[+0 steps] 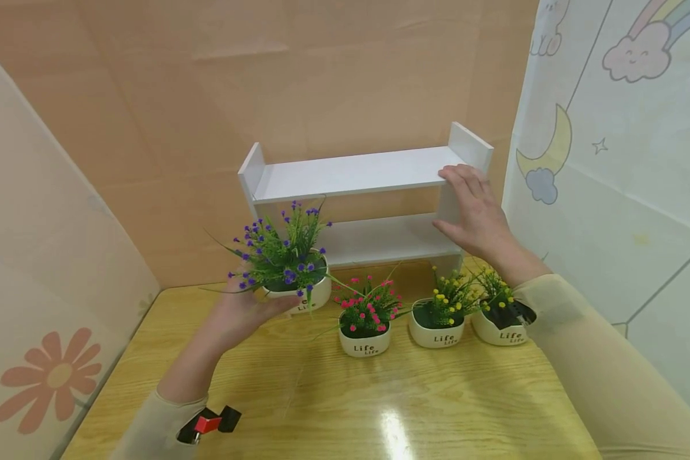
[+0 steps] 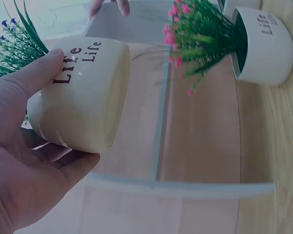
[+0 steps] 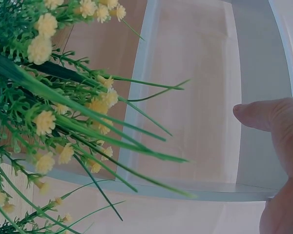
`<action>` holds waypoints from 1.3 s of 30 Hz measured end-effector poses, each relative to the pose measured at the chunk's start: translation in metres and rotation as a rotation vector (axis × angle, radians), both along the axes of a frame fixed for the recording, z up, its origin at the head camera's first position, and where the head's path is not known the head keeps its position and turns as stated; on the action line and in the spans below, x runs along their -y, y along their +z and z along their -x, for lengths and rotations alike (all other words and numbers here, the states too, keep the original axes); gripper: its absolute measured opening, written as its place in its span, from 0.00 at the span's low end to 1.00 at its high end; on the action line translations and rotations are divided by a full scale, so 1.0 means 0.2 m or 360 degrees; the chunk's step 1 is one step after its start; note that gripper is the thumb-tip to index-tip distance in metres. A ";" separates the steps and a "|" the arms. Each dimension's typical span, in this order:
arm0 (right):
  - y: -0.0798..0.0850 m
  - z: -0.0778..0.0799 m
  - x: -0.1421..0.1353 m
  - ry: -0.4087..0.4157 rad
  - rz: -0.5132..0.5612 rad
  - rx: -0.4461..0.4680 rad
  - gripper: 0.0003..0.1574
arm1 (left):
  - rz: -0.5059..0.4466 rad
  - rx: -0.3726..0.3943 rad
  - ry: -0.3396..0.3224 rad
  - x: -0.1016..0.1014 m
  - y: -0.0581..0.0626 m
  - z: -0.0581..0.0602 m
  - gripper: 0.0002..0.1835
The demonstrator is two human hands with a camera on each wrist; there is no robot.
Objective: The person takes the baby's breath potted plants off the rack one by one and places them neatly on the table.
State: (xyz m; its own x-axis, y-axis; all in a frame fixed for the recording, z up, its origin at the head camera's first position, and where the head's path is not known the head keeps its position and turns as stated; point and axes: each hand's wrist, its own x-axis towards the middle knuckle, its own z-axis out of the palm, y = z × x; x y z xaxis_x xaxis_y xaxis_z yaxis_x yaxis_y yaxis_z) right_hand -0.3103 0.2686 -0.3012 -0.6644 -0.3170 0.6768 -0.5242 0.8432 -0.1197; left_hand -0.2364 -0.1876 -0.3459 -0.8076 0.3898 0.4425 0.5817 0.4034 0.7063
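My left hand [image 1: 238, 313] grips a white pot [image 2: 83, 92] lettered "Life" by its sides, the thumb on its front and the fingers at its underside. Purple artificial flowers [image 1: 282, 252] with green leaves fill this pot, which is held up before the left end of a white two-tier shelf [image 1: 356, 172]. At the shelf's right end, my right hand [image 1: 477, 214] rests its fingertips on the front edge of the upper board. Its thumb stretches out below that board, as the right wrist view also shows.
On the wooden table [image 1: 322, 409] stand a pot of pink flowers [image 1: 365, 345] and two pots with yellow flowers, one at the middle right [image 1: 437, 335] and one farther right [image 1: 500, 329] beneath my right forearm. An orange-brown backdrop [image 1: 345, 76] and patterned side panels [image 1: 609, 160] enclose the table.
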 end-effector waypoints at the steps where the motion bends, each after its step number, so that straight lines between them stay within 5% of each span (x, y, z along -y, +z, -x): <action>1: 0.00 0.00 0.00 -0.0001 0.0001 0.0004 0.62 | 0.0009 -0.0015 0.0011 0.02 0.00 0.00 0.59; 11: 0.00 -0.01 0.00 -0.0010 0.0007 0.0016 0.62 | 0.0073 -0.0158 0.0079 0.15 -0.05 -0.01 0.62; 18: 0.00 -0.02 -0.01 -0.0023 0.0004 0.0028 0.62 | 0.0139 -0.0042 0.0106 0.21 -0.14 -0.01 0.58; 26: 0.00 -0.02 -0.01 -0.0021 0.0007 0.0037 0.62 | 0.0192 -0.0045 0.0100 0.24 -0.25 0.03 0.55; 39: 0.00 -0.02 -0.01 -0.0009 -0.0003 0.0016 0.62 | 0.0145 0.0068 0.0028 0.24 -0.46 0.08 0.49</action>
